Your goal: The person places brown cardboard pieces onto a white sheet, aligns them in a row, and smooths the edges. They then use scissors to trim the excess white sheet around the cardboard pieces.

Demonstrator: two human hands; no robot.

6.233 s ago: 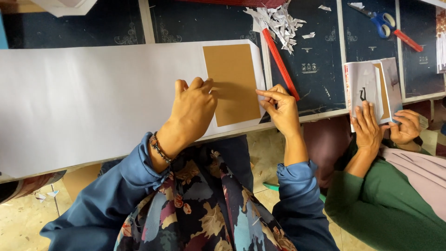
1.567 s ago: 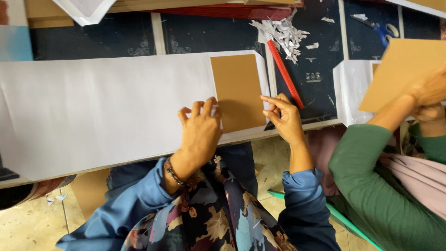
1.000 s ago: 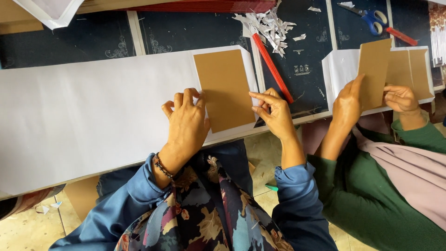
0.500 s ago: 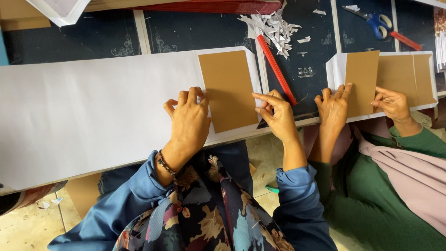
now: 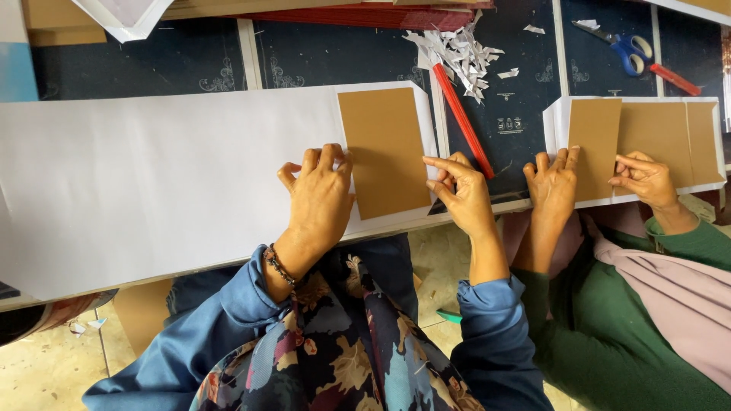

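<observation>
1. Since the earlier frame, little has been moved by the wearer: both hands are kept at the brown card (image 5: 383, 151); beside them, the co-worker's brown card (image 5: 595, 144) has been laid flat on a second white sheet (image 5: 558, 122) and is now pressed down.
2. The brown card is seen lying on the right end of the long white sheet (image 5: 152, 175), which is spread across the table (image 5: 518, 91); a white margin is left around the card's top, right and bottom edges.
3. The left hand (image 5: 320, 199) is laid flat, palm down, on the white sheet, its fingertips touching the card's left edge; nothing is grasped, the grip being released.
4. The right hand (image 5: 462, 194) is set at the card's right edge, the forefinger stretched onto the sheet's margin, the other fingers curled; nothing is seen clenched in it.
5. A red stick (image 5: 463, 120) is seen just beside the sheet's right end, with white paper scraps (image 5: 455, 55) at its top; blue-handled scissors (image 5: 626, 47) lie farther right.
6. The co-worker's hands (image 5: 554, 186) are placed on the other card.
</observation>
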